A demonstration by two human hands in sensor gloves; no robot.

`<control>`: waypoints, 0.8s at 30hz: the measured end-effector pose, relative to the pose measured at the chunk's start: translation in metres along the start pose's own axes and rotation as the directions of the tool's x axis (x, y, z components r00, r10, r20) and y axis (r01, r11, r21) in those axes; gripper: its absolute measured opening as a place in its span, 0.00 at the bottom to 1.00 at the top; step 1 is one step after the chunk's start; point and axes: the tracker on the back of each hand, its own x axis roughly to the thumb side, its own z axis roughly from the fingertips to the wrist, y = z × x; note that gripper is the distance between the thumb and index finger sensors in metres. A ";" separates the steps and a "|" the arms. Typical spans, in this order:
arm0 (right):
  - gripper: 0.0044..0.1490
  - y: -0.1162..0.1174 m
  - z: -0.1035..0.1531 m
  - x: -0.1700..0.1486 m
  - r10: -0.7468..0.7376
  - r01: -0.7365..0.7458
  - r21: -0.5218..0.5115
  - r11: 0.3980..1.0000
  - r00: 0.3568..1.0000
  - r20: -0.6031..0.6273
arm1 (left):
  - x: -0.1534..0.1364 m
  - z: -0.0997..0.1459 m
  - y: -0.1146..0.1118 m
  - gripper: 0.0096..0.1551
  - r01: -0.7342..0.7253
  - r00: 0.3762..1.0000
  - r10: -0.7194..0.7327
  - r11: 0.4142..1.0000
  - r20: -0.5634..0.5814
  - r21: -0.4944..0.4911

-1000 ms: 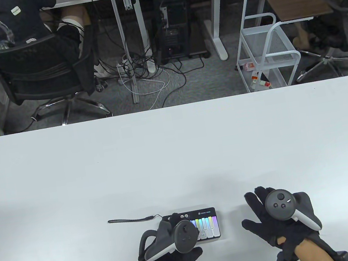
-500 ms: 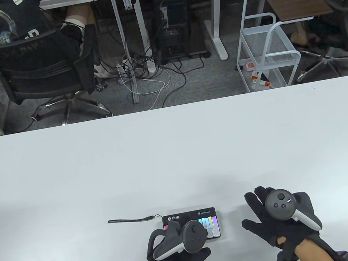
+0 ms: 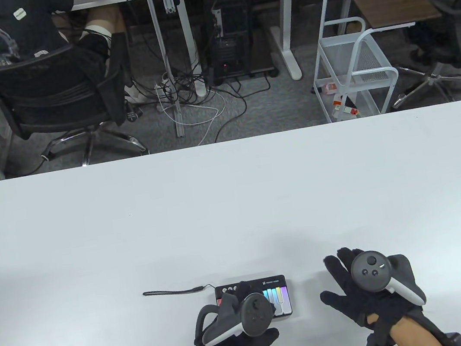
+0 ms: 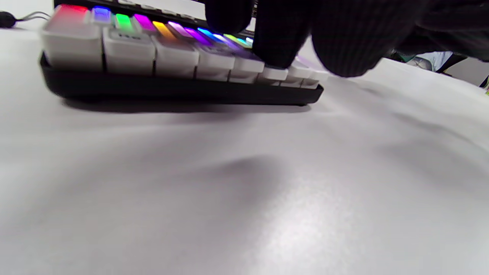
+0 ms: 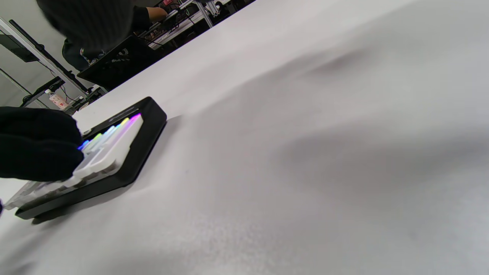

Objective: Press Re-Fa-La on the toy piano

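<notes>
The toy piano is a small black box with white keys and rainbow lights, near the table's front edge. My left hand lies over its left and middle keys. In the left wrist view a gloved fingertip presses down on a white key right of the piano's middle; which note it is cannot be read. My right hand rests flat on the table to the right of the piano, fingers spread, holding nothing. The right wrist view shows the piano's right end and the left glove on the keys.
A thin black wrist strap runs left from the piano across the white table. Beyond the table's far edge are office chairs, desks, cables and a white wire cart.
My left hand moved right along the keys between one second and half a second ago. Since then it has stayed put, with one finger reaching a little farther over the piano. The right hand has not moved.
</notes>
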 end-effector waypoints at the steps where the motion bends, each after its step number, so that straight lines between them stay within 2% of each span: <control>1: 0.53 0.000 0.000 0.000 0.000 0.000 0.001 1.000 1.000 0.000 | 0.001 0.000 0.000 0.38 0.015 1.000 -0.015 1.000 -0.002 -0.008; 7: 0.53 0.000 0.000 0.000 0.001 -0.001 0.001 1.000 1.000 0.000 | -0.001 0.002 0.001 0.39 -0.003 1.000 0.003 1.000 0.006 -0.004; 12: 0.53 -0.001 0.000 0.000 -0.003 0.003 -0.001 1.000 1.000 0.003 | -0.010 0.006 0.010 0.40 -0.018 1.000 0.018 1.000 -0.008 0.023; 19: 0.53 -0.001 0.000 0.000 -0.002 0.002 -0.001 1.000 1.000 0.007 | -0.042 0.016 0.030 0.40 -0.083 0.994 0.091 0.990 -0.068 0.111; 24: 0.53 0.000 0.000 0.000 0.000 0.000 0.003 1.000 1.000 0.002 | -0.068 0.022 0.034 0.41 -0.170 0.978 0.189 0.968 -0.092 0.186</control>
